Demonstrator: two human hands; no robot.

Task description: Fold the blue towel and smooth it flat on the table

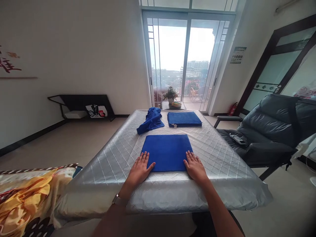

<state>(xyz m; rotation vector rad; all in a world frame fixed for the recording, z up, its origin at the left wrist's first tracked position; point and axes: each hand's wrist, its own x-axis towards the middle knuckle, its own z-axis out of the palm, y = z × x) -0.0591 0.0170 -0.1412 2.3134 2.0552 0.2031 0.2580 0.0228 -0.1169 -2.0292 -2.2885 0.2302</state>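
Observation:
A folded blue towel (167,150) lies flat on the silver quilted table cover (222,158) in front of me. My left hand (140,168) rests flat at the towel's near left corner, fingers stretched out, thumb on the cloth. My right hand (195,166) lies flat at the near right corner, fingers spread over the edge. Neither hand grips anything. Farther back lie a neat stack of folded blue towels (184,118) and, left of it, a crumpled blue towel (150,121).
A dark recliner chair (269,131) with a remote on its seat stands to the right. A patterned yellow cushion (29,194) sits at the near left. A low black shelf (81,105) stands against the left wall. A potted plant (170,94) is by the glass balcony door.

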